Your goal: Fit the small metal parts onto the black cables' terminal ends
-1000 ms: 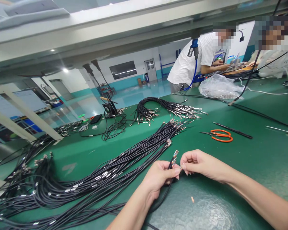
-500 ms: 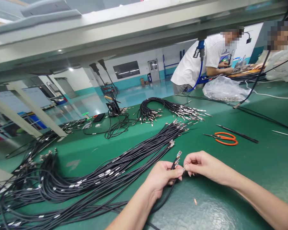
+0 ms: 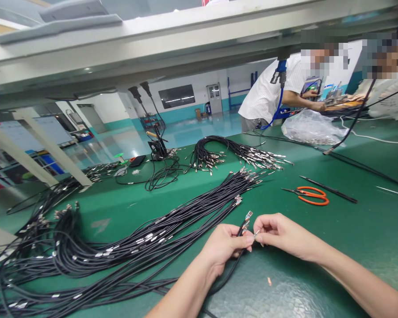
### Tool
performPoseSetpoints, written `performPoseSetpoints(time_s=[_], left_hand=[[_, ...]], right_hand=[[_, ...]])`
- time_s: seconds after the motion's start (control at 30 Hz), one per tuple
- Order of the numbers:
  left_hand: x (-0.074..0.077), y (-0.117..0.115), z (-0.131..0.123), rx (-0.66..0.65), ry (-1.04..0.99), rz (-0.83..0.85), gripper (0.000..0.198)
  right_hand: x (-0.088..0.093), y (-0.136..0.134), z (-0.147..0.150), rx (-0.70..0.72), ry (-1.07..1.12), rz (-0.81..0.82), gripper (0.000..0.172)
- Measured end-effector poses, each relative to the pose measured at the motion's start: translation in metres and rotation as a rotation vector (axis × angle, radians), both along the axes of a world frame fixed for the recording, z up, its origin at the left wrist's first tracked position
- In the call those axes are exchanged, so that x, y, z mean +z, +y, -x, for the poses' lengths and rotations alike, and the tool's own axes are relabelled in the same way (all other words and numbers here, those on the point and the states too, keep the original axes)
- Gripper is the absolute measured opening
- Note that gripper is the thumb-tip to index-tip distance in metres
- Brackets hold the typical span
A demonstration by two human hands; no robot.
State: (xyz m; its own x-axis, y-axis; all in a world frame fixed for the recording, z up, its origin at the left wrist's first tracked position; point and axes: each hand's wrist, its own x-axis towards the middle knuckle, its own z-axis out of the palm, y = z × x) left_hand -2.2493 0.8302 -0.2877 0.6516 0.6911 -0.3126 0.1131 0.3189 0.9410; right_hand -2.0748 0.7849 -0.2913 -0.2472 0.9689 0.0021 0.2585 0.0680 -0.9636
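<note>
Your left hand (image 3: 223,247) grips a black cable (image 3: 234,265) to keep its metal end (image 3: 248,216) still; at three o'clock, your right hand (image 3: 281,234) pinches a tiny metal piece (image 3: 256,233).

The left hand (image 3: 223,247) and right hand (image 3: 285,236) are bare and slender

On the green desk (image 3: 368,260), orange-handled scissors (image 3: 313,197) lie with a slim black tool (image 3: 330,190) just beside them. Left of the scissors sprawls a large bundle of black cables (image 3: 146,245) ending in metal crimp terminals, with a smaller looped bundle (image 3: 215,152) farther back. Behind the scissors sits a clear plastic bag (image 3: 311,128), and a small orange scrap (image 3: 269,281) lies in front
</note>
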Motion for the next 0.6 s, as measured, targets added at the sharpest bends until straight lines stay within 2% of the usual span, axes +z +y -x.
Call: performPoseSetpoints(time_s=[0.23,0.6], left_hand=[[-0.0001,0.0029,0.0016,-0.046,-0.056,0.022,0.030],[-0.0020,0.0039,0.0014,-0.025,-0.046,0.026,0.030]], right_hand=[[0.0059,-0.0011,-0.0018,0.034,0.084,0.069,0.012],[0.0085,-0.0031,0.0036,0.031,0.217,0.122,0.014]])
